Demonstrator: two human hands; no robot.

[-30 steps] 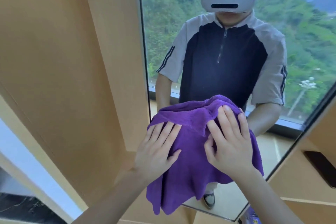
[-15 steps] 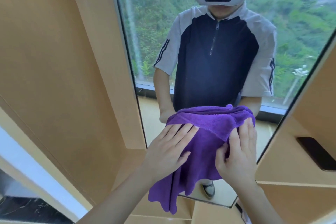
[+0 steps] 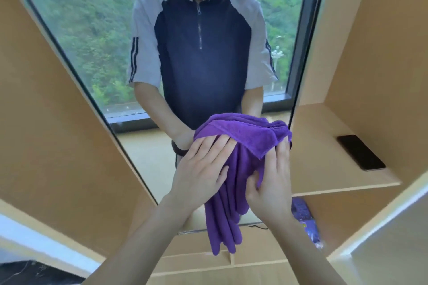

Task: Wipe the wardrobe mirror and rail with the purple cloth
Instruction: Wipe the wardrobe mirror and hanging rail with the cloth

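Note:
The purple cloth (image 3: 240, 146) is bunched against the lower part of the tall wardrobe mirror (image 3: 97, 37), near its right edge, and its tail hangs below the glass. My left hand (image 3: 201, 169) presses flat on the cloth with straight fingers. My right hand (image 3: 271, 180) lies on the cloth's right side, fingers up along the fold and thumb tucked into the fabric. The mirror shows a person in a grey and navy shirt in front of a window. No rail is visible.
Tan wooden wardrobe panels (image 3: 51, 122) frame the mirror on both sides. A shelf (image 3: 324, 169) to the right carries a black phone (image 3: 361, 152). Below it lies a purple patterned packet (image 3: 305, 222). A white door edge (image 3: 382, 238) stands at the lower right.
Both hands and the cloth have slid down and to the right on the mirror. The cloth has bunched narrower, and the view has shifted so that the right shelf is closer.

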